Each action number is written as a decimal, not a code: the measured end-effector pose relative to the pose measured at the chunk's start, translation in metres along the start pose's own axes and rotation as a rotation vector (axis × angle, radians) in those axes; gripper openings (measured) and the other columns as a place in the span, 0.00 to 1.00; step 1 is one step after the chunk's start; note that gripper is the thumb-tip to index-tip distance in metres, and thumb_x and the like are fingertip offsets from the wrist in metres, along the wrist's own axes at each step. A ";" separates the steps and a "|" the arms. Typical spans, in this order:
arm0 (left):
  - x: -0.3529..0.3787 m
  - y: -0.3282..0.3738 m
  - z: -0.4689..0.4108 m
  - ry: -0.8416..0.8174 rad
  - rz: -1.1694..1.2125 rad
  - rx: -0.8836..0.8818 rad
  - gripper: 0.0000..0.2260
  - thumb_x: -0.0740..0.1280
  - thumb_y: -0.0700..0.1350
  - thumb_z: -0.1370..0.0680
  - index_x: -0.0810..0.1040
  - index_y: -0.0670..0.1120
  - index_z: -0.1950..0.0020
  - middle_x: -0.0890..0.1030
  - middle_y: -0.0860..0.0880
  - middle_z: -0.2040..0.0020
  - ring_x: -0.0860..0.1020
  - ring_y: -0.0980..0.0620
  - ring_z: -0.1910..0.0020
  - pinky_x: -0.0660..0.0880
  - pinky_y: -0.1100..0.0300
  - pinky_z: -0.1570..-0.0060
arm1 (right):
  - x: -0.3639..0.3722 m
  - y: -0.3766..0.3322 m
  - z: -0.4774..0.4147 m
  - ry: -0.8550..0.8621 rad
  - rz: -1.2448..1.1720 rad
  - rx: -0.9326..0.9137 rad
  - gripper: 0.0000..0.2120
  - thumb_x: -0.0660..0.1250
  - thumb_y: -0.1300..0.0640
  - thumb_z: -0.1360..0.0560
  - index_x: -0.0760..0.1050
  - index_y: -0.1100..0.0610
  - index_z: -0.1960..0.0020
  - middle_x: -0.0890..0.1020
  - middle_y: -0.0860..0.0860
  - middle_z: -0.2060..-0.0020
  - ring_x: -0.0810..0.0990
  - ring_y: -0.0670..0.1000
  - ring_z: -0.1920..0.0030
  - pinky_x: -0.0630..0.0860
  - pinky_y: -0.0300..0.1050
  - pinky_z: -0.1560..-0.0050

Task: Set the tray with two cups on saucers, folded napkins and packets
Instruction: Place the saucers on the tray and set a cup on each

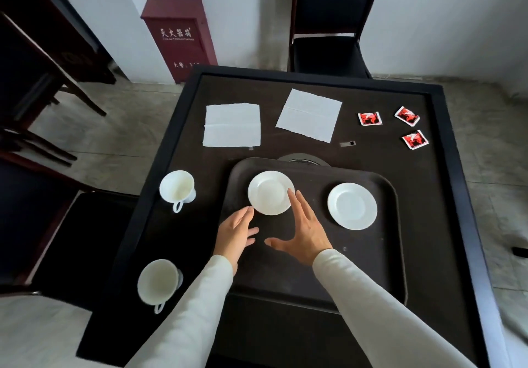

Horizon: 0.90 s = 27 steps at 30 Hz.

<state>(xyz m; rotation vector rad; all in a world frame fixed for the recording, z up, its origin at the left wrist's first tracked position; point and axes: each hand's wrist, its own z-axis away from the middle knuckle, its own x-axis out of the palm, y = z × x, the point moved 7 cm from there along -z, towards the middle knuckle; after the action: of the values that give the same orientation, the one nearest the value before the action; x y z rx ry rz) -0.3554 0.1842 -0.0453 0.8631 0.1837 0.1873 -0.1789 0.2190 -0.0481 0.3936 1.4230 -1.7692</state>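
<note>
Both hands are open at frame centre, gripping nothing: left hand (238, 232) and right hand (303, 233), fingers straight, flank the left saucer (268, 193), fingertips at its rim. It and the right saucer (352, 206) sit on the tray (314, 270). Left of the tray, on the table (423, 173), stand the upper cup (177, 188) and lower cup (158, 282). At upper centre lie the left napkin (232, 125) and right napkin (309, 115), unfolded. At upper right are three packets: left packet (369, 118), top packet (407, 116), bottom packet (415, 139).

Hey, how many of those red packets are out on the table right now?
3, all on the table beyond the tray, towards the right: left packet, upper right packet, lower right packet. None looks hidden.
</note>
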 end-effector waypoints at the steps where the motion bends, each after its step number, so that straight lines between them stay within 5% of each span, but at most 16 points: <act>1: -0.014 0.001 -0.002 0.008 -0.012 0.003 0.17 0.66 0.56 0.18 0.77 0.54 0.30 0.81 0.54 0.35 0.85 0.52 0.46 0.81 0.58 0.51 | 0.011 -0.011 0.001 -0.015 -0.001 -0.011 0.61 0.79 0.38 0.34 0.38 0.42 0.19 0.46 0.48 0.17 0.51 0.52 0.18 0.58 0.48 0.23; 11: -0.155 0.003 -0.009 0.109 -0.204 0.144 0.09 0.70 0.55 0.20 0.83 0.56 0.42 0.87 0.56 0.47 0.86 0.55 0.49 0.80 0.49 0.40 | 0.115 -0.104 0.017 -0.185 -0.034 -0.083 0.61 0.78 0.36 0.36 0.39 0.40 0.19 0.47 0.44 0.18 0.55 0.47 0.19 0.58 0.42 0.25; 18: -0.221 -0.025 0.005 0.171 -0.287 0.151 0.15 0.69 0.56 0.20 0.84 0.51 0.37 0.86 0.57 0.42 0.81 0.66 0.44 0.71 0.76 0.47 | 0.175 -0.138 0.046 -0.252 -0.136 -0.022 0.62 0.79 0.35 0.39 0.40 0.39 0.19 0.51 0.43 0.18 0.59 0.48 0.20 0.61 0.47 0.22; 22: -0.242 -0.054 0.015 0.231 -0.191 0.089 0.15 0.70 0.54 0.20 0.83 0.52 0.35 0.86 0.57 0.42 0.81 0.65 0.42 0.72 0.72 0.42 | 0.195 -0.151 0.060 -0.272 -0.174 0.024 0.62 0.79 0.36 0.38 0.42 0.41 0.18 0.55 0.46 0.18 0.63 0.49 0.22 0.65 0.51 0.24; 27: -0.246 -0.086 0.023 0.187 -0.172 0.041 0.13 0.68 0.54 0.19 0.82 0.56 0.35 0.83 0.60 0.41 0.78 0.70 0.42 0.72 0.68 0.39 | 0.213 -0.150 0.077 -0.247 -0.216 0.127 0.52 0.77 0.41 0.32 0.50 0.47 0.18 0.66 0.48 0.24 0.71 0.46 0.29 0.64 0.35 0.31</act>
<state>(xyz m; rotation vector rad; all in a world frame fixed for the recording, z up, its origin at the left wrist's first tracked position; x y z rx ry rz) -0.5810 0.0546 -0.0758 0.8654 0.4363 0.1033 -0.4049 0.0691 -0.0681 0.0830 1.2175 -2.0109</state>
